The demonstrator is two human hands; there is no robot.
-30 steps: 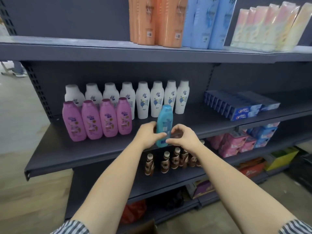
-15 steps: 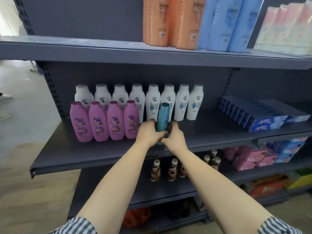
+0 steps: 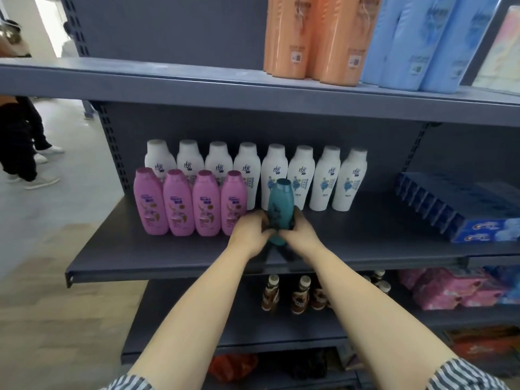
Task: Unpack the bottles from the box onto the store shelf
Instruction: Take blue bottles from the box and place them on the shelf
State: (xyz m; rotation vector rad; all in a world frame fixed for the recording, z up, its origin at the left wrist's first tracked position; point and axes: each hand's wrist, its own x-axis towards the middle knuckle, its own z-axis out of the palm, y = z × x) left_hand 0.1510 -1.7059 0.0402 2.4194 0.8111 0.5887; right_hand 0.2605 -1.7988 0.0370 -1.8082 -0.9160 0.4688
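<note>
Shelf (image 3: 168,249): four pink bottles (image 3: 206,209), eight white bottles (image 3: 301,175)

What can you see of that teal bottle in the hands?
The teal bottle looks like glossy plastic, flat-capped, with a dark print in front. Upright, it is gripped low by the left hand and right hand, just right of the pink bottles, before the white bottles. Whether its base touches the shelf is unclear.

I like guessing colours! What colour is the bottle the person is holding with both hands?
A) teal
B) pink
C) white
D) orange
A: the left hand and right hand grip a teal bottle, just right of the pink bottles.
</note>
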